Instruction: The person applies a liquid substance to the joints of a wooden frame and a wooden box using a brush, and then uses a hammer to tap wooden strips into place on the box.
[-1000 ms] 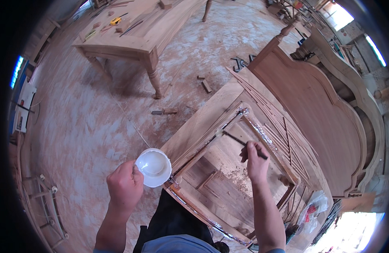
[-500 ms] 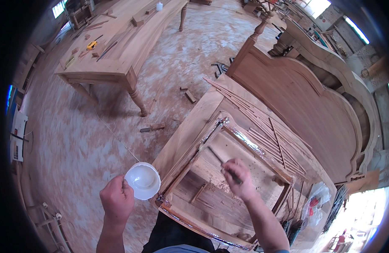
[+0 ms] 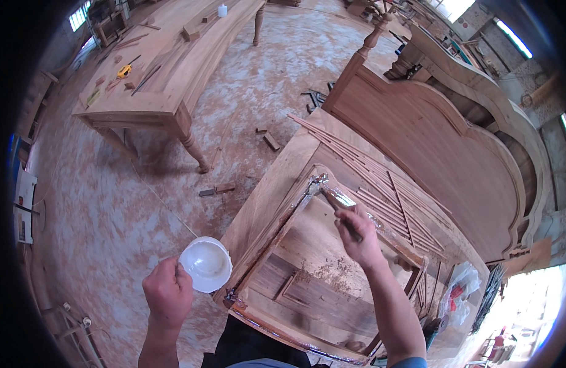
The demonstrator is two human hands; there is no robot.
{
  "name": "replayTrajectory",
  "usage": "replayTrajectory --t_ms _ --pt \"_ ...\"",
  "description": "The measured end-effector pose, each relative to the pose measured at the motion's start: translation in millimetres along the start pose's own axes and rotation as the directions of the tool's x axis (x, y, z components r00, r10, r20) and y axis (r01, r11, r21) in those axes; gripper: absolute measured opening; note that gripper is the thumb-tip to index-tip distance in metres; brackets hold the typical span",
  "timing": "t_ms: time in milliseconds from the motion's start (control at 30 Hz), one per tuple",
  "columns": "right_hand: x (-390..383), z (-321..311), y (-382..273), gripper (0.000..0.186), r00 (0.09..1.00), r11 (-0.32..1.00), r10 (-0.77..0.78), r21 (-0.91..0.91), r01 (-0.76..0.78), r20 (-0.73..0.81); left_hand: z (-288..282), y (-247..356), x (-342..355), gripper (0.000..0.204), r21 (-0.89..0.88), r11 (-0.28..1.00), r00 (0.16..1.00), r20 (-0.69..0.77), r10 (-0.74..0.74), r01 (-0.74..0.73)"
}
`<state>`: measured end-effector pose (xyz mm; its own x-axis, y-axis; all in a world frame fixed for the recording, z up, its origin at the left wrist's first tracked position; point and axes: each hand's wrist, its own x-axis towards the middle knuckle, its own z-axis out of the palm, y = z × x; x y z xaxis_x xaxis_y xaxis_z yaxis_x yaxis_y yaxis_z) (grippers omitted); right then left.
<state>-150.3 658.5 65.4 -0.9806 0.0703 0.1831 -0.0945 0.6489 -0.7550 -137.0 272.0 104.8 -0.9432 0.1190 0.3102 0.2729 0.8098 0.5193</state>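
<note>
My left hand (image 3: 168,288) is closed on the rim of a white plastic tub (image 3: 205,265), held tilted left of the bench; its inside looks pale and glossy. In my right hand (image 3: 357,233) is a slim dark stick-like tool (image 3: 333,201), its kind unclear. The tool's far end meets the far corner of a curved wooden frame (image 3: 277,226), near its dark carved corner piece. The frame lies flat on the bench, with wet-looking, shiny stretches along its far and near rails. Wood shavings (image 3: 332,270) are scattered inside it.
The wooden bench (image 3: 258,195) also carries thin wooden strips (image 3: 381,190) and a clear plastic bag (image 3: 462,285). Behind it stands a large carved headboard (image 3: 436,147). A long wooden table (image 3: 166,73) is at far left; wood offcuts (image 3: 271,141) lie on the floor.
My right hand has moved away from me, taking the tool's end from the frame's left rail to its far corner. The left hand still holds the tub in nearly the same place.
</note>
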Motion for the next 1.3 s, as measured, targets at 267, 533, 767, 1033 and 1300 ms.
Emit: replayTrajectory --t_ms 267,533,767,1033,1300 --pt "-25.7 9.6 -30.9 0.015 0.978 0.999 -0.039 0.016 0.036 0.207 -5.6 -3.0 -4.4 0.013 0.006 0.999 0.999 0.001 -0.036 0.036" --pt "-90.1 44.9 -88.1 0.019 0.895 0.97 -0.131 0.241 0.027 0.427 -21.5 0.7 -24.5 0.015 0.019 0.997 0.995 -0.062 -0.074 0.075" --pt "-126.7 68.3 -109.1 0.018 0.825 0.937 -0.236 0.345 0.053 0.513 -49.0 13.8 -74.8 0.01 0.087 0.986 0.977 -0.173 -0.123 0.14" --pt "-144.2 75.1 -106.9 0.017 0.908 0.927 -0.16 0.375 0.004 0.387 -83.8 4.0 -141.0 0.005 0.132 0.953 0.951 -0.187 -0.247 0.273" --pt "-148.1 84.4 -136.7 0.023 0.906 0.87 0.383 0.261 -0.419 0.179 -112.2 -44.6 -177.6 0.008 0.057 0.931 0.931 -0.093 -0.353 0.359"
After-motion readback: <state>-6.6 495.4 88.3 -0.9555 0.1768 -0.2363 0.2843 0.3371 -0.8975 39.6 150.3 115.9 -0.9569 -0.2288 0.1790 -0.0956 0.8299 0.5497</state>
